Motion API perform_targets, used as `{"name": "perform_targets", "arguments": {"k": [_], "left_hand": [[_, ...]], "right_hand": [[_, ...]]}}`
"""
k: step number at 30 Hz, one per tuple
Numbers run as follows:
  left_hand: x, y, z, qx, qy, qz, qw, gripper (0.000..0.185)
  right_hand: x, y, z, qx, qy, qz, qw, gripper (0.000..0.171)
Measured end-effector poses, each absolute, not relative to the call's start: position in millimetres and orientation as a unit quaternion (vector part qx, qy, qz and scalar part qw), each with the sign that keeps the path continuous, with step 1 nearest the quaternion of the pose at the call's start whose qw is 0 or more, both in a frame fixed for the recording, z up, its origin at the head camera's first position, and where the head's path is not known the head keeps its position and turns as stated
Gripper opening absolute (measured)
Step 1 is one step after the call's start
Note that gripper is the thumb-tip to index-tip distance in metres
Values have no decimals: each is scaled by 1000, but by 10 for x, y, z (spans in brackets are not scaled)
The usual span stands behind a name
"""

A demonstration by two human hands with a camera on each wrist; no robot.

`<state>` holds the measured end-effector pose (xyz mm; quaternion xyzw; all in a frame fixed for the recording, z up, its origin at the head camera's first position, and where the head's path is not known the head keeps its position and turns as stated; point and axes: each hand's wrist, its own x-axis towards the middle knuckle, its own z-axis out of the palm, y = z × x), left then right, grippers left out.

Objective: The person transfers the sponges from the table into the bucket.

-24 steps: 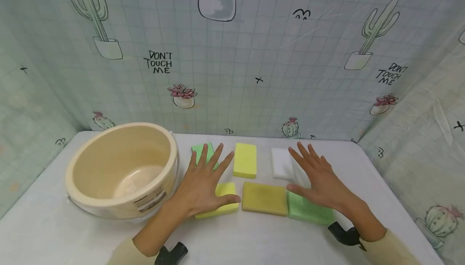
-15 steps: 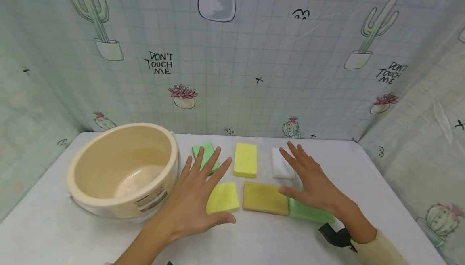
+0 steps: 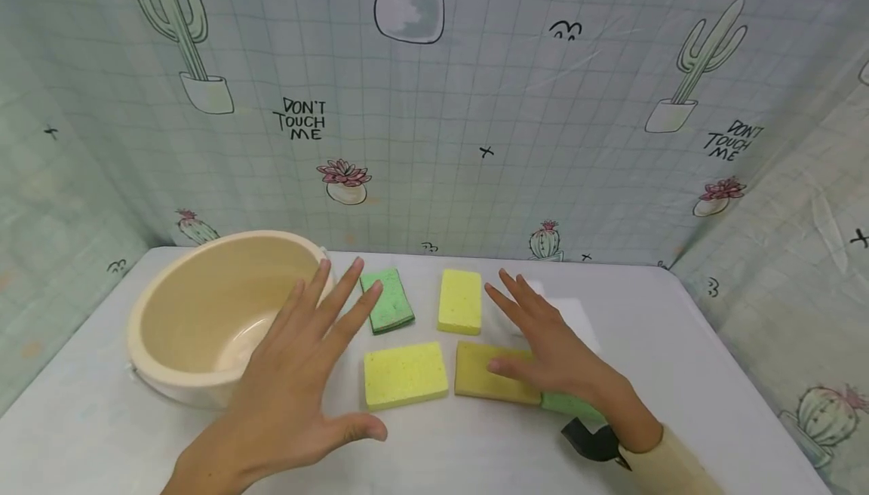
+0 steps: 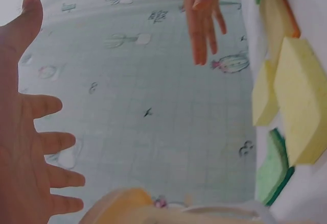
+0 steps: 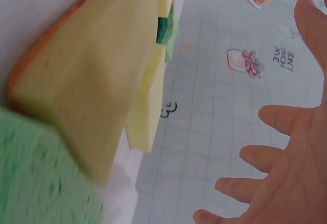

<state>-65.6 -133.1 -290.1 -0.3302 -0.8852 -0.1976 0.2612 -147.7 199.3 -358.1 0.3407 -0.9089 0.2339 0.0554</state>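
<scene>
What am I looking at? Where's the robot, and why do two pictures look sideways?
There's no robot: these are a person's own left hand and right hand. The wide picture comes from a camera worn on the head, looking forward and down. The other two come from cameras on the wrists, one each, so the table looks tipped on its side. On the white table stands a cream bucket, with sponges beside it: a green sponge and a yellow sponge at the back; in front, another yellow sponge, a darker yellow sponge and a second green sponge, partly hidden. Something white shows behind the right hand. The cloth hanging behind has cactus drawings. Neither hand holds anything; the fingers are spread wide.
</scene>
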Motion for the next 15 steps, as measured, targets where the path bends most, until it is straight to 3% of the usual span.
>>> {"name": "perform_targets", "arguments": {"k": [15], "left_hand": [[-493, -2081, -2705, -265, -880, -219, 327, 102]], "right_hand": [[-1458, 1626, -3591, 380, -887, 258, 47, 88]]}}
